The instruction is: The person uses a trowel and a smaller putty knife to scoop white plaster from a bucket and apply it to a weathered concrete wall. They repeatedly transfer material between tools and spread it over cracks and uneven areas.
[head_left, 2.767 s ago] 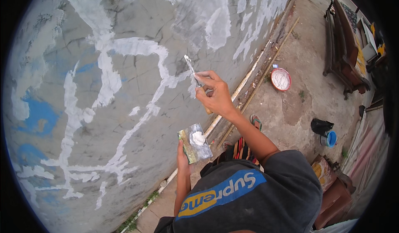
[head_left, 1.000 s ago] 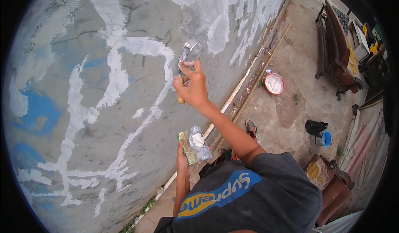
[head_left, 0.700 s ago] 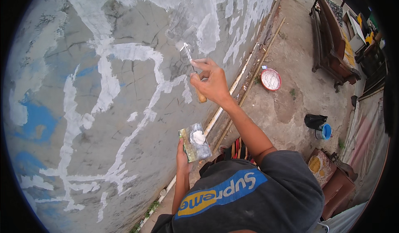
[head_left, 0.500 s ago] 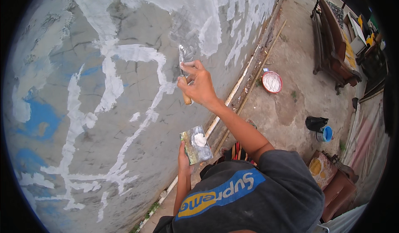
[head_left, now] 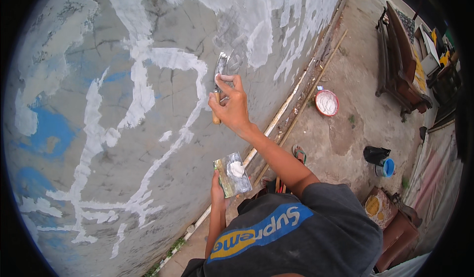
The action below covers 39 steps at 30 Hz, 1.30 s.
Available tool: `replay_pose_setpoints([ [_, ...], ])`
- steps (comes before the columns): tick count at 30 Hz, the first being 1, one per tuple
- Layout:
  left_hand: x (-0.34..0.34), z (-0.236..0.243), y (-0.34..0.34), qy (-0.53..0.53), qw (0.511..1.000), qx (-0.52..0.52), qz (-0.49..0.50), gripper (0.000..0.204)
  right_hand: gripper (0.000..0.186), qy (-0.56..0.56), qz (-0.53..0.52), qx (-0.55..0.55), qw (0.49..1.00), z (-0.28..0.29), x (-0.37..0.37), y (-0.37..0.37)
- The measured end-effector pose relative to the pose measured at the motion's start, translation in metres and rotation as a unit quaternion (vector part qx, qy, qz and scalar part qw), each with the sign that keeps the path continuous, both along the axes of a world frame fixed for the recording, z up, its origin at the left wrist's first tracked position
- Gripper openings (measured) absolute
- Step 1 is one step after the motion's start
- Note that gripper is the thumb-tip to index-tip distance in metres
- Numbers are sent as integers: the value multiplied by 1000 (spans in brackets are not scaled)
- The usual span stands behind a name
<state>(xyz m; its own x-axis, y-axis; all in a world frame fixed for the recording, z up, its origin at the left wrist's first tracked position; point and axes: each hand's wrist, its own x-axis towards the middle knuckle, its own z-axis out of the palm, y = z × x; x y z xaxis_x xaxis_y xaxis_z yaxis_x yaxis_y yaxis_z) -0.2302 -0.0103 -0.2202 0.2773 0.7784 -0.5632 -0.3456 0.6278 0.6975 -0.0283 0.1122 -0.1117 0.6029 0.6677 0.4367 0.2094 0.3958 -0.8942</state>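
Note:
My right hand (head_left: 234, 108) grips a putty knife by its wooden handle (head_left: 216, 114), with a finger laid along the metal blade (head_left: 219, 65). White paste clings to the blade's tip, which is at or very close to the grey wall (head_left: 170, 101), beside a smeared damp-looking patch. Lower down, my left hand (head_left: 217, 194) holds a flat rectangular board (head_left: 228, 183) by its edge. A lump of white putty (head_left: 236, 169) sits on that board. Branching white putty strips (head_left: 143, 86) run across the wall.
A red-rimmed bowl of white putty (head_left: 326, 102) stands on the concrete floor. Farther right are a wooden bench (head_left: 397, 54), a black bag (head_left: 376, 154) and a blue bucket (head_left: 385, 168). A long pole (head_left: 316, 91) lies along the wall's base. One sandalled foot (head_left: 299, 153) shows near my arm.
The whole view has shifted a little. Against the wall, the putty knife has moved slightly left and its tip now leans more to the right. The sandalled foot shows more clearly.

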Motion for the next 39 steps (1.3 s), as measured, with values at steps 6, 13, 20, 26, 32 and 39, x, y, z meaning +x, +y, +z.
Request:
replay_pose_setpoints([
  [6,4,-2,-2,3,1000,-13,-6,49,46,-100,150,-56,982,-13,26,-51],
  [13,11,4,-7,13,1000,-3,-9,49,57,-471,59,44,879,-5,132,-50],
  [20,23,-13,-22,14,1000,8,18,51,65,-552,31,155,819,-24,165,26],
  [26,19,-37,-39,39,999,-25,22,51,64,-476,25,116,871,-102,131,47],
  [32,19,-41,-43,6,999,-29,37,50,64,-482,79,1,873,-120,161,-19],
  [39,40,-24,-42,-1,998,-42,37,48,63,-495,63,109,860,-9,145,4],
])
